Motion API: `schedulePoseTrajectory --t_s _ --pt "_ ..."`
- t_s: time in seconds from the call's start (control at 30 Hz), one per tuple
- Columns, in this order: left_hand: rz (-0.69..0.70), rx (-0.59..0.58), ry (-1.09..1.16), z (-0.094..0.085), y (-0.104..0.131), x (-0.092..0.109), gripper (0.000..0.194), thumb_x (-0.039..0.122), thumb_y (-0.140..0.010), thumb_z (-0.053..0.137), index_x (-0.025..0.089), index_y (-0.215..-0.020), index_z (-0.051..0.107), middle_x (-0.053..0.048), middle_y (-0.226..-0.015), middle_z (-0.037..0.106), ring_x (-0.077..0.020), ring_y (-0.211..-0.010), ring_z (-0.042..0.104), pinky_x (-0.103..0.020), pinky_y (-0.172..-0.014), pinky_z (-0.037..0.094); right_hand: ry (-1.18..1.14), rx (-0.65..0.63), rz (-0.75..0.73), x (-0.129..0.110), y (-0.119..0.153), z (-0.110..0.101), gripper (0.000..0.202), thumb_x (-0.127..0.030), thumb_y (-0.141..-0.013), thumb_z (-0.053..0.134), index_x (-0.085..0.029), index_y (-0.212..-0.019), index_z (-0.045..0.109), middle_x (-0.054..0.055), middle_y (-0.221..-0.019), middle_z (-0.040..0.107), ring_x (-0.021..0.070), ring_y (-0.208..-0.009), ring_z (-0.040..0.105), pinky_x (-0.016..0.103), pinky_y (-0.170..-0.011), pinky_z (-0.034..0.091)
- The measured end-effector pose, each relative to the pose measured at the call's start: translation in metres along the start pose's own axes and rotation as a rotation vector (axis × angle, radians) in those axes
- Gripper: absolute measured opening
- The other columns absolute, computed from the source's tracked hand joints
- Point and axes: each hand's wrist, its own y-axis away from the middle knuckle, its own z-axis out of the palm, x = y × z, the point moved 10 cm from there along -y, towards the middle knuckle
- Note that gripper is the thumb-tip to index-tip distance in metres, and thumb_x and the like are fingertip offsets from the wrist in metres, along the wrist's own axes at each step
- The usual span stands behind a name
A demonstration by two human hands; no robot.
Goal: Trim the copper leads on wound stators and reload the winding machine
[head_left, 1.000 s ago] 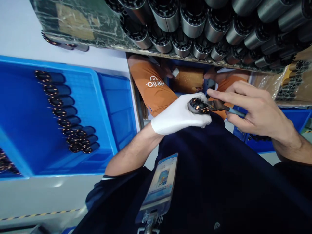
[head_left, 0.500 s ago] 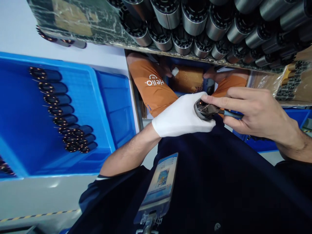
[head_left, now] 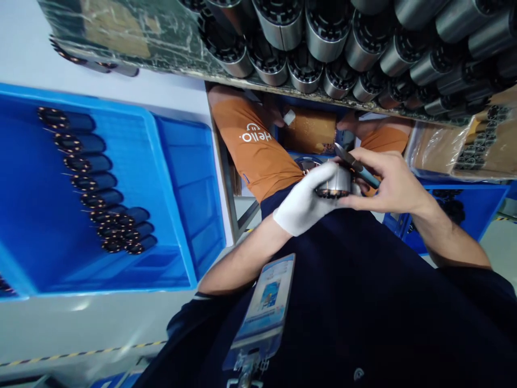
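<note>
My left hand (head_left: pixel 301 205), in a white glove, is closed around a motor stator (head_left: pixel 339 179). The stator is a silvery metal cylinder with copper windings along its lower edge, held over my lap. My bare right hand (head_left: pixel 399 183) grips a pair of cutting pliers (head_left: pixel 367 175) with blue-grey handles. Their jaws point up and to the left, above the stator and apart from its copper edge. Fingers of the right hand also reach the stator's lower right side. The glove hides part of the stator.
A blue bin (head_left: pixel 169 178) at the left holds a row of wound stators (head_left: pixel 92 143). Ahead, a wrapped board (head_left: pixel 169 59) carries many unwound cores (head_left: pixel 327 32). A cardboard box (head_left: pixel 309 132) sits below it. Another blue bin (head_left: pixel 480 207) with dark parts stands right.
The stator has been turned, its cylinder side now facing up. The plier jaws have come off its end and swung upward. My right hand has shifted left.
</note>
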Motion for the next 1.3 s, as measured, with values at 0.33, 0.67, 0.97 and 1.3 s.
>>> schedulePoseTrajectory --t_s 0.33,0.67,0.97,1.3 --pt "0.706 -0.052 -1.057 -0.022 0.077 0.085 0.016 0.029 -0.115 0.064 0.030 -0.120 0.080 -0.005 -0.145 0.080 -0.0284 -0.137 0.071 -0.052 -0.124 0.052 -0.695 -0.480 0.190 0.014 -0.013 0.074 0.044 -0.057 -0.091 0.096 -0.018 -0.094 0.075 -0.005 -0.074 0.065 0.0098 -0.063 0.052 0.021 -0.057 0.040" --pt "-0.093 1.164 -1.041 -0.286 0.239 0.006 0.029 0.050 -0.102 0.087 0.022 -0.106 0.083 -0.014 -0.132 0.077 -0.0377 -0.130 0.066 -0.057 -0.116 0.053 -0.580 -0.446 0.391 0.060 -0.005 0.121 0.053 -0.065 -0.110 0.069 -0.020 -0.137 0.080 0.007 -0.090 0.078 0.0191 -0.072 0.064 0.032 -0.066 0.053" --pt "-0.850 1.188 -0.960 -0.401 0.284 -0.147 0.053 0.057 -0.105 0.075 0.009 -0.126 0.085 -0.026 -0.149 0.065 -0.0423 -0.136 0.050 -0.054 -0.114 0.040 -0.314 -0.457 0.423 0.064 -0.012 0.130 0.048 -0.066 -0.111 0.067 -0.026 -0.133 0.081 0.005 -0.091 0.076 0.0228 -0.078 0.064 0.039 -0.076 0.056" --pt "-0.843 1.264 -0.877 -0.414 0.295 -0.137 0.052 0.050 -0.099 0.073 0.005 -0.126 0.078 -0.032 -0.148 0.063 -0.0494 -0.140 0.048 -0.061 -0.119 0.034 -0.269 -0.280 0.440 0.071 -0.020 0.128 0.056 -0.057 -0.108 0.060 -0.025 -0.152 0.072 0.002 -0.098 0.067 0.0226 -0.088 0.061 0.038 -0.088 0.056"
